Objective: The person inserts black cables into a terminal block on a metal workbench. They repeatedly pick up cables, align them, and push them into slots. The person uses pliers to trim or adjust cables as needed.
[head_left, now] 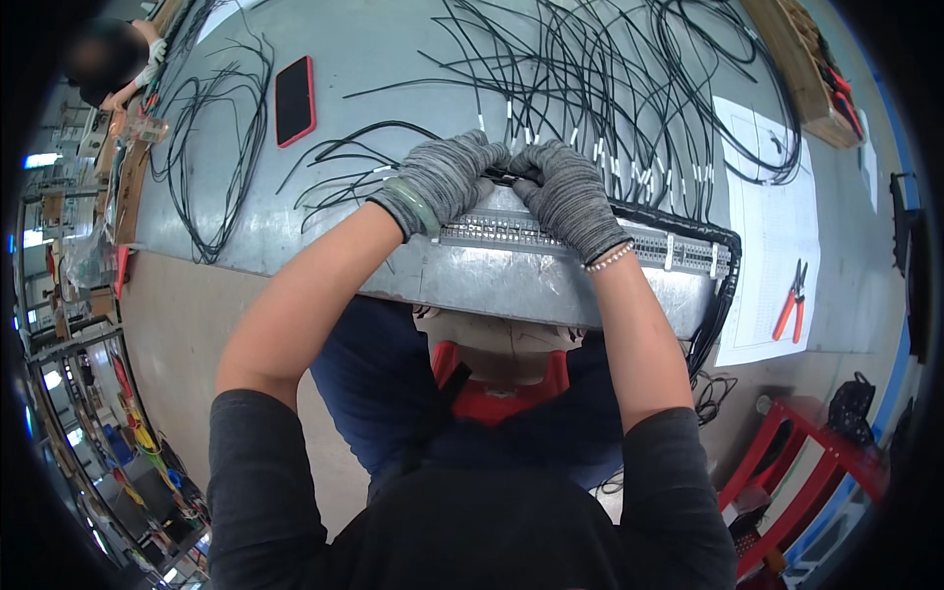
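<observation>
Both my hands wear grey knitted gloves and meet above a long grey terminal strip [492,231] near the table's front edge. My left hand [441,177] is closed, its fingertips pinching the black wire bundle [669,218] where it passes between the hands. My right hand [568,192] grips the same bundle just beside it, fingers curled in. Many thin black wires [551,74] with white marker sleeves [644,177] fan out from the bundle toward the far side. Some wire ends [339,182] stick out left of my left hand. The gloves hide the exact spot being gripped.
A red-edged phone [294,101] and a loose wire coil [211,147] lie to the left. On the right are a paper sheet [767,246], red-handled pliers [791,303] and a wooden box [811,79]. A red stool [497,379] is below; another person [143,74] works far left.
</observation>
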Demonstrator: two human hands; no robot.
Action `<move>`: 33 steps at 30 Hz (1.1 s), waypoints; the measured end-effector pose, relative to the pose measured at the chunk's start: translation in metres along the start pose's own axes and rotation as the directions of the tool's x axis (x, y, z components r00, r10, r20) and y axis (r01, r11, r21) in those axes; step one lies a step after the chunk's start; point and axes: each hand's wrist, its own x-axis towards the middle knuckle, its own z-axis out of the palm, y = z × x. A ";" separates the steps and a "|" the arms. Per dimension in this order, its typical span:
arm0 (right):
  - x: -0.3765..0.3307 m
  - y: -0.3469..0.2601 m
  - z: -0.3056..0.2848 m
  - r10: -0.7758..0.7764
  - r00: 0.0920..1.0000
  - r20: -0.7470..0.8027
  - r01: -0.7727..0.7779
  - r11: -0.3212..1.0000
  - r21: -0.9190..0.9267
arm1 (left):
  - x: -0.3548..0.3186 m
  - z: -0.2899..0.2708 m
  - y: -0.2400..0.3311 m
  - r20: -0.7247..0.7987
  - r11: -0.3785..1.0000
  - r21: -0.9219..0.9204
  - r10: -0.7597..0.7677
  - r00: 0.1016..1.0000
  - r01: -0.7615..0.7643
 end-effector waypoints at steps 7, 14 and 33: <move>0.000 -0.001 0.006 0.017 0.999 -0.036 -0.015 0.997 0.077 | 0.000 -0.001 -0.004 -0.037 0.996 -0.004 0.092 0.995 -0.092; 0.001 0.005 0.009 0.008 0.998 -0.068 0.000 0.993 0.118 | 0.003 0.002 -0.007 -0.069 0.993 -0.008 0.114 0.991 -0.115; 0.003 0.000 0.011 0.021 0.997 -0.068 -0.025 0.998 -0.060 | 0.006 -0.001 -0.001 -0.092 0.966 0.253 0.075 0.993 -0.050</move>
